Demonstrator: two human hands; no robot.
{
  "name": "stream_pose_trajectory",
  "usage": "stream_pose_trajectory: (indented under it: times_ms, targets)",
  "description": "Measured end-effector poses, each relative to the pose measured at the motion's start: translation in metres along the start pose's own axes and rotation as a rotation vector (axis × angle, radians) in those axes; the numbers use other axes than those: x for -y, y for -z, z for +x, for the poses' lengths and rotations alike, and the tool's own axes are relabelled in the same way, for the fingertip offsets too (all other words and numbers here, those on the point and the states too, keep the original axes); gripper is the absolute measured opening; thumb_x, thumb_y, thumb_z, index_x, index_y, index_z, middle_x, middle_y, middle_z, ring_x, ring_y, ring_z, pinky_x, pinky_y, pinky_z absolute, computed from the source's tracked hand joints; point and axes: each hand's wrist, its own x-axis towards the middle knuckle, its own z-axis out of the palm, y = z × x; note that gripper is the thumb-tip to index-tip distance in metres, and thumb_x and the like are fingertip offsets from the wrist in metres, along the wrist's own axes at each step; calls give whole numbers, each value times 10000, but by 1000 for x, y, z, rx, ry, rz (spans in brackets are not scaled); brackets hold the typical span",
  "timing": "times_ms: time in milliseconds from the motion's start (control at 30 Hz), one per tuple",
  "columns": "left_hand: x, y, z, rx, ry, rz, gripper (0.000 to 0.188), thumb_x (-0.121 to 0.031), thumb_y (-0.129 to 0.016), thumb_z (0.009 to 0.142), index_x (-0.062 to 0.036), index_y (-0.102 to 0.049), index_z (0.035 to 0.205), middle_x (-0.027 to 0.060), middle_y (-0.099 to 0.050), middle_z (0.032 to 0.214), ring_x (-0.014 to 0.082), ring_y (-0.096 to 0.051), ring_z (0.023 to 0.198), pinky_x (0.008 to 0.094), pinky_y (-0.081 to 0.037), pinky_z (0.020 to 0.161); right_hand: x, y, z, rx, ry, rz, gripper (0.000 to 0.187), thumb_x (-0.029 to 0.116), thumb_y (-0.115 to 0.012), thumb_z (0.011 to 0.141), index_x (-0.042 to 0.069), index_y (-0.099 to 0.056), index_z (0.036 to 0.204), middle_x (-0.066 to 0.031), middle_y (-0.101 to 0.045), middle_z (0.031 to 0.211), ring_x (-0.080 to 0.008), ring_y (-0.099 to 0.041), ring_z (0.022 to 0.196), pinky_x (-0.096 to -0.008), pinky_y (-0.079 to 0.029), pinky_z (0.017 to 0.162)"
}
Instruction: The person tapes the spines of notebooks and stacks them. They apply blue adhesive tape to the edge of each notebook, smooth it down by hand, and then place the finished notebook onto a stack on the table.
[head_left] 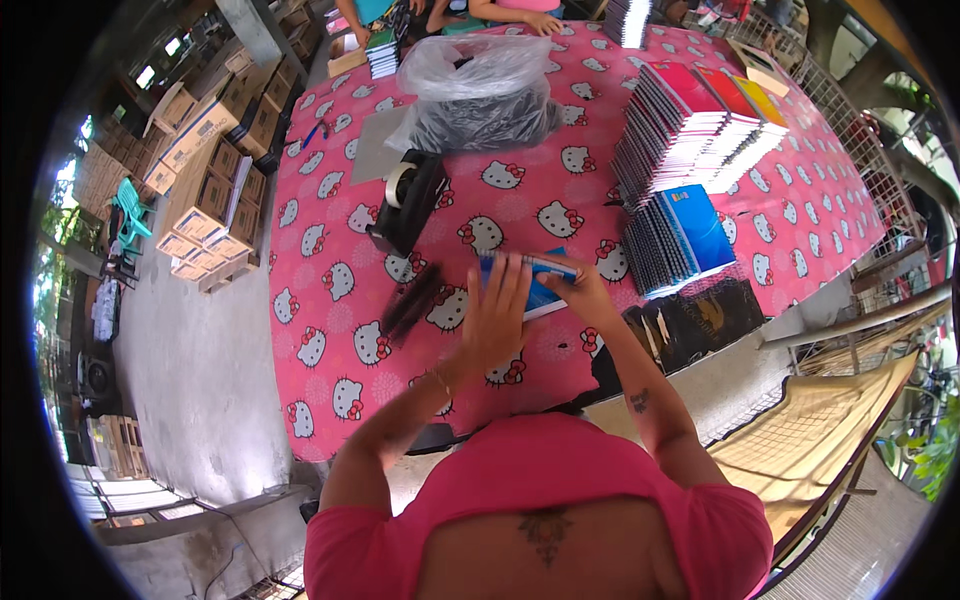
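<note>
- Left hand (497,305): fingers straight and close together, palm down on the blue notebook (543,299); pressing flat, no grasp visible.
- Right hand (587,291): fingers curled, grasping the notebook's right end, thumb over the top.
- Notebook is on the near part of the bench (330,375), in front of the torso, partly covered by both hands.
- Pose: both elbows bent, forearms angled inward, hands near each other.
- Left of the hands: dark strip-like bundle (411,305), blurred; beyond it, black tape dispenser (408,212).
- Right: blue spiral notebook stack (680,240), just nearer than the taller red-and-yellow-topped stacks (685,125).
- Far side: clear plastic bag (480,95) with dark contents; co-workers' arms at the far edge.
- Bench cover: pink, cartoon-cat print.
- Room: concrete floor (190,370), stacked cartons (210,200) at left.
</note>
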Motion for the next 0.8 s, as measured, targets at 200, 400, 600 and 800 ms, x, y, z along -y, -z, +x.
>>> stream_pose_trajectory:
  times_ms: [200, 400, 600, 800]
  targets:
    - [-5, 12, 22, -111, 86, 47, 794, -501, -553, 899, 31, -392, 1465, 218, -356, 1546, 363, -295, 1463, 641, -159, 1152, -7, 3, -9, 36, -39, 3, 339, 24, -644, 935, 35, -654, 1274, -37, -706, 1095, -75, -585, 971, -265, -505, 847]
    - [-16, 14, 11, 7, 0, 172, 806, -499, -551, 893, 41, -386, 1468, 252, -339, 1547, 381, -295, 1461, 644, -161, 1150, -4, -1, -5, 58, -19, 3, 385, -21, -633, 906, 37, -644, 1287, -37, -709, 1087, -80, -602, 963, -274, -514, 840]
    - [-16, -7, -14, 64, -92, 25, 811, -471, -528, 917, 120, -349, 1443, 336, -296, 1529, 461, -276, 1449, 653, -133, 1152, -6, -1, -3, 63, -62, 64, 415, -37, -635, 873, 24, -635, 1283, -55, -721, 1056, -95, -621, 969, -290, -524, 834]
    - [-18, 0, 8, 4, -127, -7, 811, -481, -518, 932, 110, -337, 1457, 317, -290, 1545, 449, -263, 1462, 636, -129, 1162, -22, 5, 2, 17, -27, -110, 356, -25, -640, 850, -5, -648, 1206, -87, -717, 988, -130, -642, 921, -311, -528, 797]
